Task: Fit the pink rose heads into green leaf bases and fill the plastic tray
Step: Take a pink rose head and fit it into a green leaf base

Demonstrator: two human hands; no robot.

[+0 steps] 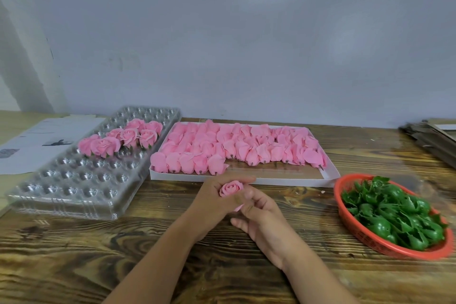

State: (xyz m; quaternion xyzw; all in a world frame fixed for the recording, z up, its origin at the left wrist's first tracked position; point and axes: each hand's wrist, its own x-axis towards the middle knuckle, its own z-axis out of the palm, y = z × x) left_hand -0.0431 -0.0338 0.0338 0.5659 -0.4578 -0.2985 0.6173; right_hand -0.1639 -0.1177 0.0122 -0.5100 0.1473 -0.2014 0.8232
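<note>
Both hands meet over the wooden table (74,249). Left hand (212,200) curls round a pink rose head (231,188), bloom up; right hand (261,219) pinches its underside, fingers bent.

Just beyond the grip: white box (296,179) packed with rose heads (237,145) on their sides. Left of the grip: clear plastic tray (74,180), seven fitted roses (121,139) at its far end. Right of the grip: red basket (365,239) heaped with green leaf bases (394,212).

Papers (37,143) far left, pale wall (222,44) behind.

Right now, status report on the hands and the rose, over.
Left hand and right hand both on one pink rose head. Plastic tray partly filled. Nothing in the way.
</note>
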